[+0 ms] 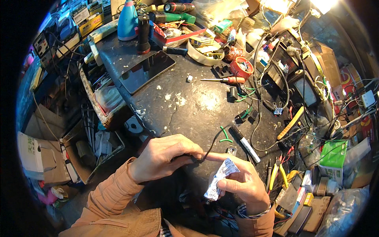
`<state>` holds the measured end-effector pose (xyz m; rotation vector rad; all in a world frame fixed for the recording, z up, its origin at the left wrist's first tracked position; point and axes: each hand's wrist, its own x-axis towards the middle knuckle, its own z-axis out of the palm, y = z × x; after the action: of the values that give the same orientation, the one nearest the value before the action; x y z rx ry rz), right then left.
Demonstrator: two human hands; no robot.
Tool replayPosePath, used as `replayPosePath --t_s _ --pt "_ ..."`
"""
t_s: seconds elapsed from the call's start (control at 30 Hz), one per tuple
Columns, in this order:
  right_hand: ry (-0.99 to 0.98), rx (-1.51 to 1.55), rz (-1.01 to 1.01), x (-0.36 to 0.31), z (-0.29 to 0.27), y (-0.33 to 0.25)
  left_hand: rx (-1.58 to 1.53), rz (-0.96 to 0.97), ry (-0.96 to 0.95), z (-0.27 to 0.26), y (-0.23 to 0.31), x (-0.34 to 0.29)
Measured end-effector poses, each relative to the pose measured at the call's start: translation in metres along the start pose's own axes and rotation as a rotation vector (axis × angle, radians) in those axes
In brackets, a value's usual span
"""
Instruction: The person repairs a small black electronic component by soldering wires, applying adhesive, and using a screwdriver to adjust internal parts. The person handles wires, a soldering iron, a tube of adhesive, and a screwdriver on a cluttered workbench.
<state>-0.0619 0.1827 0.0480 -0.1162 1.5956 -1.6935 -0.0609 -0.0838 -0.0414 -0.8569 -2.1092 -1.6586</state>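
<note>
My left hand [164, 156] is closed, thumb and forefinger pinching a thin black cable [213, 144] near the bench's front edge. From the pinch the cable rises away to the right, toward short green wire ends [226, 136] over the bench top. My right hand [246, 181] is closed on a crumpled piece of white printed paper [221, 179], held between the thumb and fingers. Its forefinger stretches left to the cable beside my left fingertips. Just beyond my right hand lies a black-and-white marker [245, 144]. The cable's other end is hidden.
On the dark bench [162, 112] lie a black phone [147, 72], a red-handled screwdriver [225, 80] and a yellow-handled knife [291, 123]. Yellow-handled pliers [278, 173] are at the right. A blue spray bottle [127, 21] stands at the back. Open drawers [100, 112] jut out left.
</note>
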Motion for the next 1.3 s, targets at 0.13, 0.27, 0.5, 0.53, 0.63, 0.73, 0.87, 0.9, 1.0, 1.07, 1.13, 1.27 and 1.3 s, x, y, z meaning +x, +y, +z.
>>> replayPosePath --t_s 0.13,0.27,0.5,0.53,0.63,0.73,0.87,0.9,1.0,1.07,1.13,1.27,1.3 --pt "-0.014 -0.043 0.022 -0.001 0.000 -0.002 0.097 0.019 0.017 0.001 0.006 0.001" --pt "0.000 -0.010 0.032 -0.002 -0.001 -0.002 0.165 0.019 -0.043 0.000 0.011 -0.001" --pt "0.092 0.075 0.011 -0.002 0.006 0.000 -0.034 -0.080 -0.058 -0.006 0.013 0.000" --pt "0.087 0.069 0.014 -0.002 0.005 -0.001 -0.065 -0.118 -0.042 -0.004 0.015 0.001" --pt "-0.043 0.055 0.025 -0.002 0.001 -0.001 -0.063 -0.169 -0.016 -0.002 0.018 0.001" --pt "-0.070 0.125 -0.006 -0.002 -0.001 0.004 -0.072 -0.160 -0.007 0.001 0.018 0.001" --pt "-0.131 0.277 -0.065 0.001 -0.001 0.012 -0.078 -0.049 -0.003 0.006 0.011 0.004" --pt "-0.134 0.281 -0.074 0.001 -0.001 0.012 -0.084 0.007 0.012 0.006 0.010 0.005" --pt "-0.094 0.218 -0.076 0.001 -0.001 0.011 0.053 -0.069 0.039 0.006 0.014 0.004" --pt "-0.067 0.155 -0.057 0.000 0.000 0.010 0.098 -0.047 0.062 0.008 0.015 0.004" --pt "-0.059 0.097 -0.024 -0.002 0.001 0.007 0.096 -0.061 0.062 0.008 0.015 0.003" --pt "-0.067 0.037 -0.041 -0.002 0.006 0.005 0.163 -0.060 0.057 0.011 0.015 -0.001" --pt "-0.074 0.026 -0.046 -0.002 0.006 0.004 0.177 -0.048 0.054 0.011 0.015 -0.002"
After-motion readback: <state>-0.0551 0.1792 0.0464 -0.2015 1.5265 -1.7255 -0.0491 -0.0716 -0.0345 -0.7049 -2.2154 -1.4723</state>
